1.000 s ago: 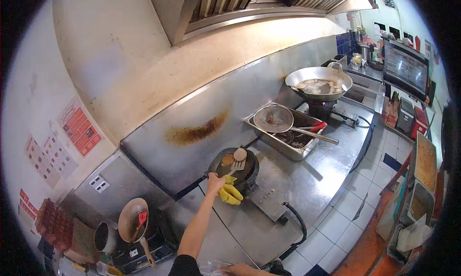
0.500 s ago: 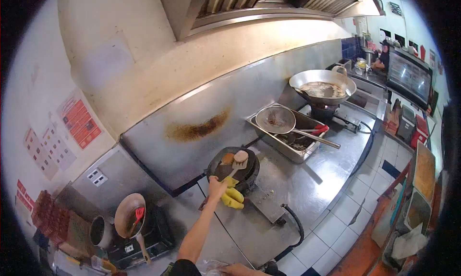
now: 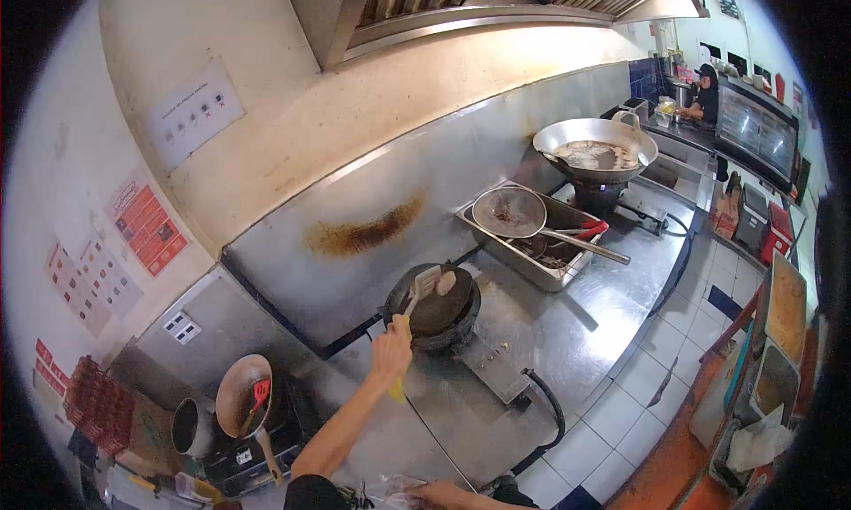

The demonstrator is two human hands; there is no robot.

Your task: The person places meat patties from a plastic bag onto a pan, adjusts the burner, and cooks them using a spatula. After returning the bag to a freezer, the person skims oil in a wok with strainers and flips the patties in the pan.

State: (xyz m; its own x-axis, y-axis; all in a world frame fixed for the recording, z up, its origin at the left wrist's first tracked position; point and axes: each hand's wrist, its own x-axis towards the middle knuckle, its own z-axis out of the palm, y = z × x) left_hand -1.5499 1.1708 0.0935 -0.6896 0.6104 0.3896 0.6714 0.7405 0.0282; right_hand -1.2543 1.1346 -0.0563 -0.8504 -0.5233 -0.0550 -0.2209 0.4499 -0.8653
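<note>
My left hand [image 3: 391,355] is closed around the handle of a spatula [image 3: 425,282], with a yellow cloth [image 3: 396,391] gathered in the same grip. The slotted blade hovers over a dark round pan [image 3: 433,333] on a burner. Beside the blade, a pale round patty [image 3: 446,283] shows towards the pan's far side. I cannot tell whether another piece lies under the blade. At the bottom edge, my right hand [image 3: 436,492] has its fingers on a crumpled clear plastic bag [image 3: 390,489]; part of this hand is cut off.
A steel tray [image 3: 554,282] holds a strainer [image 3: 509,212] and red-handled tongs [image 3: 585,231]. Behind it, a wok [image 3: 596,148] of oil stands on a burner. A pan with a red spatula [image 3: 244,399] is at left. A person [image 3: 703,98] works at the far end.
My left hand has moved left and turned, tilting the spatula upright and leftward. The yellow cloth moved along. The brown patty seen beside the pale one is no longer visible. My right hand stays low.
</note>
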